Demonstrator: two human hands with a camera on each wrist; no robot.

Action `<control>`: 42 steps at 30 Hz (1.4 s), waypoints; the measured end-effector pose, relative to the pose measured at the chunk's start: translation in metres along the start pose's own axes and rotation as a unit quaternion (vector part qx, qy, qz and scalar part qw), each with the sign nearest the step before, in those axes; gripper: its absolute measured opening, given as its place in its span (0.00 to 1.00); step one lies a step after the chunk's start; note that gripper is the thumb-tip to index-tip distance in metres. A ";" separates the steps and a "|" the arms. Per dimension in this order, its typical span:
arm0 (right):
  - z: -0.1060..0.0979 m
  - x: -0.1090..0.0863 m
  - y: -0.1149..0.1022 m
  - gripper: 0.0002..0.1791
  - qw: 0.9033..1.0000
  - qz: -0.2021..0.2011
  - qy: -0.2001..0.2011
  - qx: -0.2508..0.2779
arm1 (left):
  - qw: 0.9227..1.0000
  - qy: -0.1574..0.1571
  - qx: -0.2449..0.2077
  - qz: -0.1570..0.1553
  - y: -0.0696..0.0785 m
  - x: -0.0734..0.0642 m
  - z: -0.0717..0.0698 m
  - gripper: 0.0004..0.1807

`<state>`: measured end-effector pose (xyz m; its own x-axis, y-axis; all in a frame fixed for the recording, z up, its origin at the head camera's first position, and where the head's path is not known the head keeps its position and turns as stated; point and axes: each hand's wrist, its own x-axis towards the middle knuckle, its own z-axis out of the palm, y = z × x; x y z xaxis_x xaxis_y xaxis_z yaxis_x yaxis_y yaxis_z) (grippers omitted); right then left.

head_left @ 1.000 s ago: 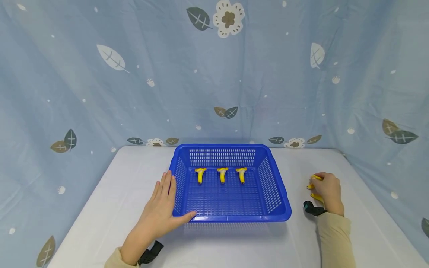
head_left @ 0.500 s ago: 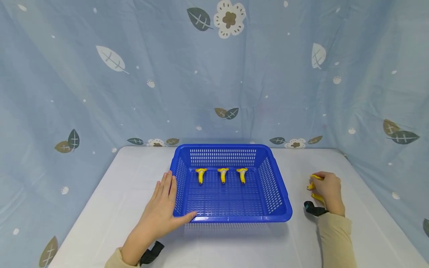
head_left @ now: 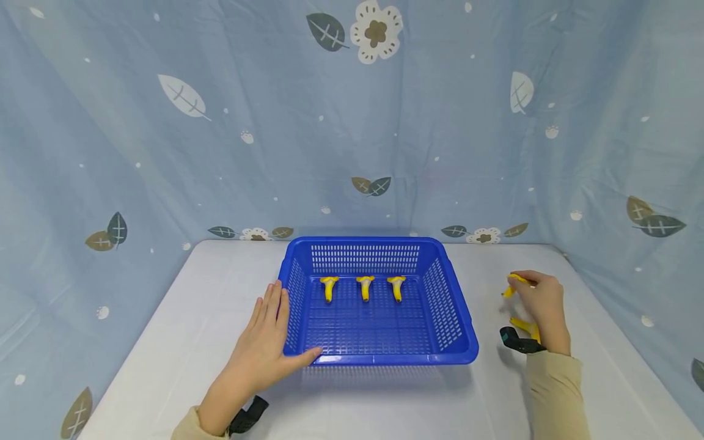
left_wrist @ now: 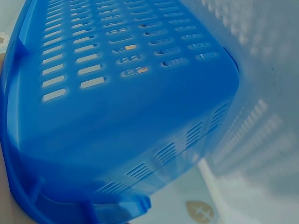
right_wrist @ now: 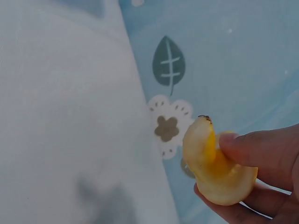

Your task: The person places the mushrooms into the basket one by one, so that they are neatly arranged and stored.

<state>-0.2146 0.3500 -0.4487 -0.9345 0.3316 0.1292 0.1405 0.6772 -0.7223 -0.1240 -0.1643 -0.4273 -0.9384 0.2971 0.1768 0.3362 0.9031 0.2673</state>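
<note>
My right hand (head_left: 544,302) pinches a small yellow toy banana (right_wrist: 217,163) between thumb and fingers, above the right side of the table. In the right wrist view its dark tip points up and its pale and yellow body curves. Another toy banana (head_left: 525,326) lies on the table just below that hand, partly hidden by it. My left hand (head_left: 257,348) rests on the near left corner of a blue plastic basket (head_left: 385,359), fingers straight along the left rim, thumb on the front rim. Inside stand three toy bananas (head_left: 365,288) in a row, towards the back.
A white-covered table (head_left: 220,293) spreads around the basket. Behind and beside it hangs a blue curtain (head_left: 264,122) printed with leaves and flowers. A black wrist camera (head_left: 519,342) is strapped to the right wrist, another black camera (head_left: 247,415) to the left.
The right hand has lifted a toy banana off the table and moved slightly up and away, showing more of the one left below. The left hand and basket have stayed in place.
</note>
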 end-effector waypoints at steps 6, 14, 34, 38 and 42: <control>-0.005 -0.006 -0.014 0.25 1.000 0.004 0.002 0.027 | 1.000 0.000 0.003 0.000 0.000 0.000 0.000 0.69; -0.007 -0.007 -0.029 0.25 0.995 -0.002 0.000 0.102 | 1.000 -0.001 0.006 -0.003 0.000 0.000 0.001 0.69; -0.003 -0.019 -0.068 0.17 0.927 0.021 -0.015 0.374 | 1.000 0.004 0.004 0.002 -0.001 -0.001 0.000 0.69; -0.003 -0.025 -0.079 0.14 0.930 0.004 -0.027 0.367 | 1.000 0.003 0.002 0.002 0.000 -0.001 0.000 0.69; -0.003 -0.029 -0.093 0.09 0.927 -0.027 -0.040 0.371 | 1.000 -0.001 -0.003 -0.002 0.000 -0.002 0.000 0.69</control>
<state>-0.1994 0.2792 -0.3831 -0.9590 0.2404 0.1499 -0.1438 0.0431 -0.9887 -0.1225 -0.1648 -0.4281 -0.9399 0.2938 0.1743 0.3329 0.9022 0.2743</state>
